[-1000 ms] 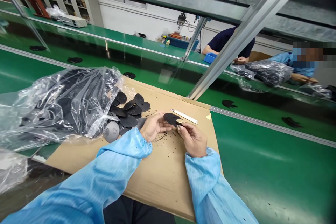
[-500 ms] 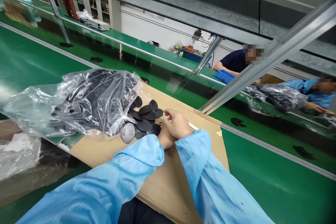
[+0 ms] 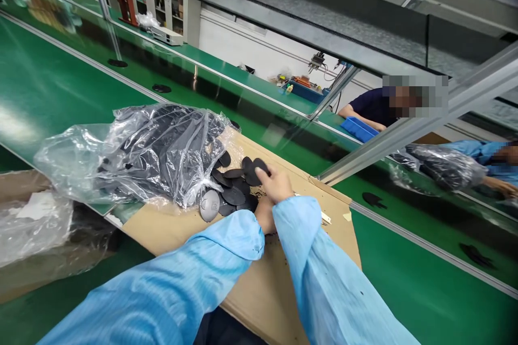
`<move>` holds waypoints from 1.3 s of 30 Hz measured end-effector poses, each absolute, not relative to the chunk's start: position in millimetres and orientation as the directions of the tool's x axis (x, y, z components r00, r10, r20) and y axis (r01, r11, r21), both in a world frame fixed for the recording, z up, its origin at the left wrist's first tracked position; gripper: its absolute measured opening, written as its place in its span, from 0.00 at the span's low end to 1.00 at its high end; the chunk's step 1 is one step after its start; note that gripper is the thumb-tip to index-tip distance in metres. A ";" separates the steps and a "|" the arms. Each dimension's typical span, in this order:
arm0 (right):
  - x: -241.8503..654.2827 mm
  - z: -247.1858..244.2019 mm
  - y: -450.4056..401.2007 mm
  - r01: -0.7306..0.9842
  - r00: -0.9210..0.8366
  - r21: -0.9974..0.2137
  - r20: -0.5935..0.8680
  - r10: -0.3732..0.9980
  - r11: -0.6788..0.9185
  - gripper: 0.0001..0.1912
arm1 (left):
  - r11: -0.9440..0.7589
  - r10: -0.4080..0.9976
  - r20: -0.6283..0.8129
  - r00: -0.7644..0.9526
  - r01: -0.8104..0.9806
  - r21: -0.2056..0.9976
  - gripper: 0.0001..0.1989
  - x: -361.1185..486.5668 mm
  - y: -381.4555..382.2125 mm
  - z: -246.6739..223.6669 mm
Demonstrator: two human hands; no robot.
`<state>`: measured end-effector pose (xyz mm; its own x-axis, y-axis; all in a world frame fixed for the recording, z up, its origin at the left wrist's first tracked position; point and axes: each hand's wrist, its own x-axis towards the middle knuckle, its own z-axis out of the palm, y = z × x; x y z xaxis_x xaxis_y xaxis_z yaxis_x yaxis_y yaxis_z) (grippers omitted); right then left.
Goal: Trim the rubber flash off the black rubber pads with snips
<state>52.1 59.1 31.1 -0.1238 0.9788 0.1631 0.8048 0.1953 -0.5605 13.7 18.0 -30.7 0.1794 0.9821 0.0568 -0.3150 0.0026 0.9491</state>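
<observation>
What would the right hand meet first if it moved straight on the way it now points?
Past the disc it pinches, the right hand would probably meet other loose black discs; its height is unclear.

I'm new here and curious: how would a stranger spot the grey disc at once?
Find the clear plastic bag over the left end of the brown cardboard. At the bag's right end lies a heap of dark discs. On the heap's near left edge is the grey disc, clearly paler than its neighbours.
</observation>
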 end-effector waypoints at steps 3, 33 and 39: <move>89.5 27.0 31.3 0.506 0.139 -0.823 0.373 0.918 0.258 0.20 | -0.051 0.985 0.080 0.156 -0.187 0.981 0.09 14.6 12.9 -31.7; 160.4 -7.9 -33.6 0.576 -0.014 -0.796 0.218 0.976 0.186 0.28 | 0.196 0.925 -0.022 0.379 -0.428 0.882 0.19 11.4 1.8 -20.3; 165.9 -13.1 -30.9 0.474 -0.039 -0.859 0.199 0.979 0.193 0.29 | 0.238 0.904 -0.022 0.427 -0.461 0.855 0.20 9.9 0.7 -16.1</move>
<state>165.9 -30.9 -13.1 -0.0391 0.9793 0.1988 0.4738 0.1933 -0.8592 9.9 0.7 -16.1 0.4267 0.9041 -0.0219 -0.4606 0.2381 0.8551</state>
